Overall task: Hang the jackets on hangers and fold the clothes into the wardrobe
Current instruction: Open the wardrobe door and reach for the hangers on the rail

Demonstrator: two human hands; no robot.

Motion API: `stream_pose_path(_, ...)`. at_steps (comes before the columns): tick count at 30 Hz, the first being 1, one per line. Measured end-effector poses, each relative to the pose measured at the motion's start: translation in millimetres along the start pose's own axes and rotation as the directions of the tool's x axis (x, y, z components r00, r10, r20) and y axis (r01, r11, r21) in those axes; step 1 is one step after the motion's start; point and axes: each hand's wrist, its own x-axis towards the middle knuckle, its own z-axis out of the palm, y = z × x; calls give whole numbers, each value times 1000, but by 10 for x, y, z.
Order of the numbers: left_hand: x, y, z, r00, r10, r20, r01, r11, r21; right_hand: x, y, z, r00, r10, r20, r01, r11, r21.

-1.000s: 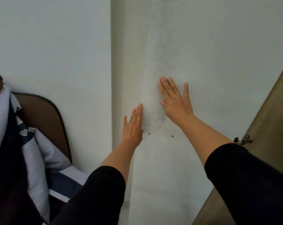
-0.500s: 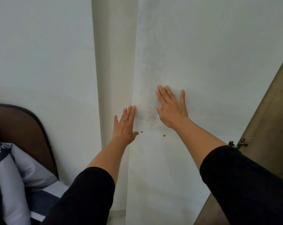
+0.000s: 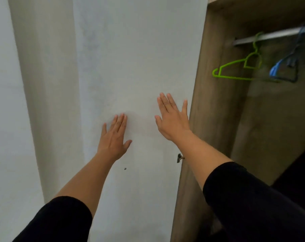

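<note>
Both my hands lie flat with straight fingers on the white wardrobe door point(image 3: 134, 58). My left hand point(image 3: 114, 137) presses near the door's middle. My right hand point(image 3: 172, 119) presses close to the door's right edge. To the right the wardrobe point(image 3: 218, 95) stands open, its inside brown wood. On its metal rail point(image 3: 274, 36) hang a green hanger point(image 3: 242, 69) and a blue hanger point(image 3: 286, 67), both bare. No jackets or clothes are in view.
A small metal hinge point(image 3: 179, 158) sticks out at the door's right edge, just below my right wrist. A pale wall strip point(image 3: 46, 84) runs down the left side. The wardrobe's lower inside point(image 3: 297, 175) is dark.
The view has swung to the right: the chair with the clothes has left the frame and the open wardrobe with its hangers has come in. Both hands stay flat on the door, now nearer its right edge.
</note>
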Motion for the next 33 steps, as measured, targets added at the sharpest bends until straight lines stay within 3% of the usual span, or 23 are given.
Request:
stream_pose_path(10,820,1335,-248,946,272,-178,-291,952,-94,-157,1236,-672,965,204,-167,-234,953,-192)
stream_pose_path(21,2039,2605,-616,846,376,-378,-459,875,-156,249,2381,-934,870,370,-326,-449,868,-212)
stream_pose_path(26,2543,2902,-638,838,368,-403,-473,858,-200,363,2608,-828,844,441,-307,-516,823,-236)
stream_pose_path(33,2979,3278,-459,856,409,-316,-492,833,-254,463,2826,-547,733,629,-258,-675,720,-161)
